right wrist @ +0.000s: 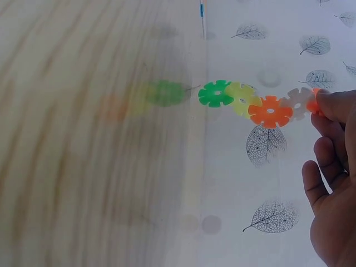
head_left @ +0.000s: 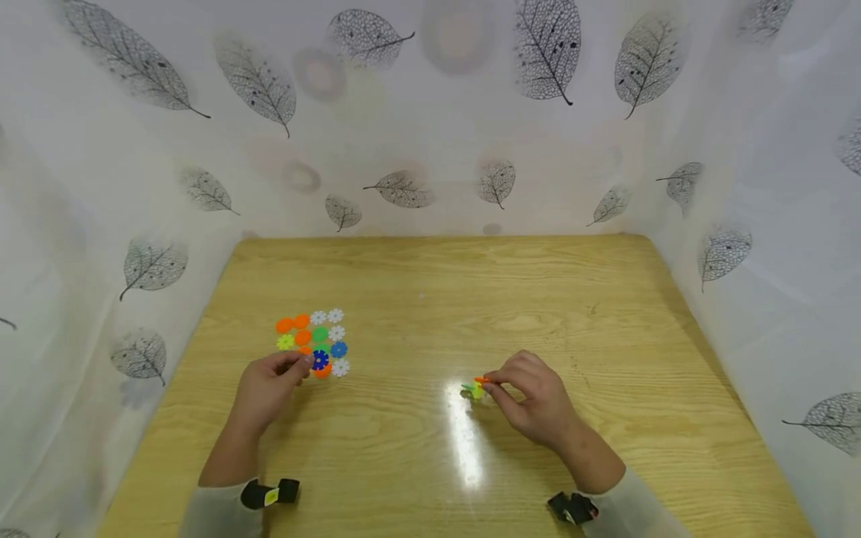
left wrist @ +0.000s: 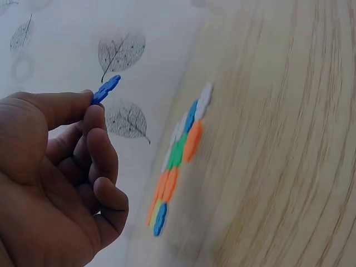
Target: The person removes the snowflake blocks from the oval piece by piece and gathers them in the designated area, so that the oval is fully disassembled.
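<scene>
My left hand pinches a dark blue notched flower-shaped disc between thumb and index finger. In the left wrist view this blue disc is tilted and held above the table, with the other fingers loosely curled. Over the right half of the table, my right hand pinches the end of a short chain of interlocked discs. The right wrist view shows the chain's green disc, yellow disc, orange disc and a whitish disc; an orange one is partly hidden by the thumb.
Loose discs in orange, white, green, yellow and blue lie flat in close rows at the left, including a green disc and a white disc. The wooden table is bordered by a leaf-patterned curtain. A black strap surrounds the left wrist.
</scene>
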Available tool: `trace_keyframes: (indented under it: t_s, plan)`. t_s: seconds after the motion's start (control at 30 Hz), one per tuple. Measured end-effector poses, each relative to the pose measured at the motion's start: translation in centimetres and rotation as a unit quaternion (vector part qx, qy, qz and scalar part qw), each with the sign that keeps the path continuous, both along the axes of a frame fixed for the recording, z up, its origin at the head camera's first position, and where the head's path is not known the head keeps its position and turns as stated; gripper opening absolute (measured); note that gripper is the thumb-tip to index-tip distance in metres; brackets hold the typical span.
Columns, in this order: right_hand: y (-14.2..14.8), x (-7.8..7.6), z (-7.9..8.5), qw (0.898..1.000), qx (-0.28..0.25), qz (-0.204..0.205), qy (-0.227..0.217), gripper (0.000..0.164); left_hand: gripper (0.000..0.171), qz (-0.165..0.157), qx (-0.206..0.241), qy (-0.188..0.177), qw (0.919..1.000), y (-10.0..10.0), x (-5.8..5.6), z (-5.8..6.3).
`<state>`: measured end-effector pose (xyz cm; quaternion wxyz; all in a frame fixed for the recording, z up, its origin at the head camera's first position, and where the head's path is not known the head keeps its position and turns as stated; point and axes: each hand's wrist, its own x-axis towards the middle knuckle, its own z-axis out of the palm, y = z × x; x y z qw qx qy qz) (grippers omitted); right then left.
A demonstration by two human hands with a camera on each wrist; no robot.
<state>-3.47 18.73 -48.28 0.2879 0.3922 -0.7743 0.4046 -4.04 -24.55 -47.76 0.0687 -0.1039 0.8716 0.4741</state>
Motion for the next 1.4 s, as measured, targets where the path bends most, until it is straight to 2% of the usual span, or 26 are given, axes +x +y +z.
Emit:
trace_keyframes:
  t_s: [0.2,0.33,0.47,0.7,0.83,1.03,1.4]
  plan:
    - [0.0,0.0,0.0,1.0,-0.001,-0.001,-0.001,0.009,0.056,0.019,-0.001,-0.011,0.9998,-1.5,0.0,-0.3]
    - [0.0,0.1,0.0,1.0,-0.002,-0.001,-0.004,0.009,0.052,0.021,-0.035,-0.026,0.9989,-2.0,0.1,-0.5]
    - [0.0,0.1,-0.1,1.0,-0.002,0.0,-0.008,0.008,0.049,0.012,-0.067,-0.051,0.9964,-2.4,0.1,-0.8]
    - [0.0,0.1,-0.1,1.0,-0.005,0.003,-0.006,0.008,0.051,-0.013,-0.099,-0.078,0.9919,-3.1,-0.4,-1.6]
    - [0.0,0.2,-0.1,1.0,-0.005,0.001,-0.005,0.009,0.046,-0.024,-0.119,-0.078,0.9896,-3.3,-0.7,-2.0]
    - [-0.1,0.1,0.0,1.0,-0.005,0.003,-0.005,0.009,0.045,-0.029,-0.144,-0.071,0.9865,-3.3,-1.1,-1.9]
    - [-0.1,0.1,-0.1,1.0,-0.009,0.011,-0.004,0.01,0.047,-0.026,-0.151,-0.085,0.9845,-3.5,-1.2,-2.1]
